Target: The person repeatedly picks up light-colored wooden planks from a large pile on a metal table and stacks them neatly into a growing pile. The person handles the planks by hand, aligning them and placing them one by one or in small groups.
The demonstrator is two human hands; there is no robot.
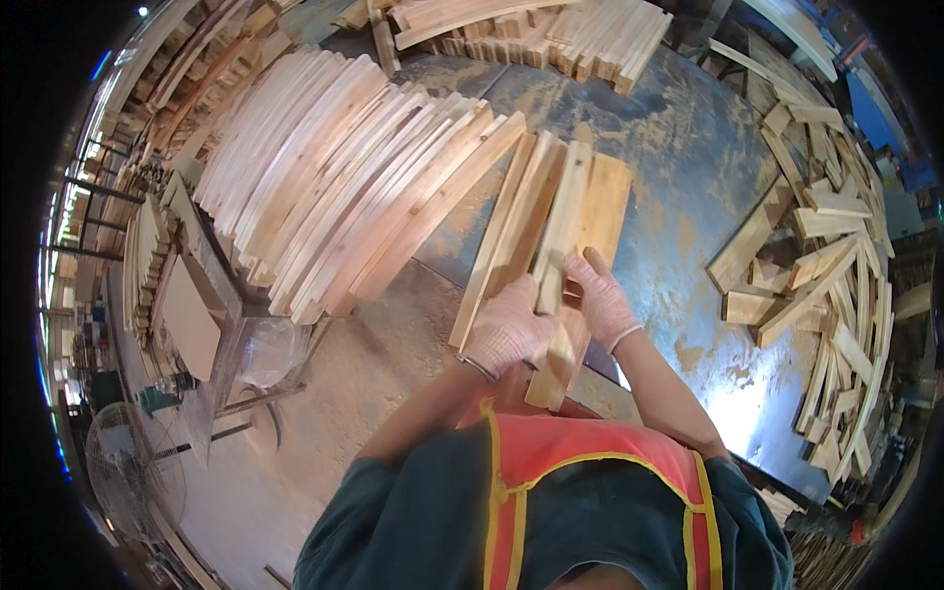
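Note:
Both my hands wear pale knitted gloves. In front of my red apron [590, 433] with yellow trim, a narrow wooden strip [565, 211] points away from me, over a wider board [610, 192]. My left hand [511, 323] is closed around the near part of the strip from its left side. From the right, my right hand [598, 298] grips the strip's edge, fingers bent against it. More wooden slats [509, 221] lie just left of the strip, partly under my left hand. My palms and the undersides of the pieces are hidden.
A broad row of wooden slats [344, 177] lies at the left. More stacked slats [560, 39] are at the far side. The dark metal table [678, 226] carries sawdust, with a loose heap of offcuts [826, 216] along its right. A fan [123, 462] stands at the lower left.

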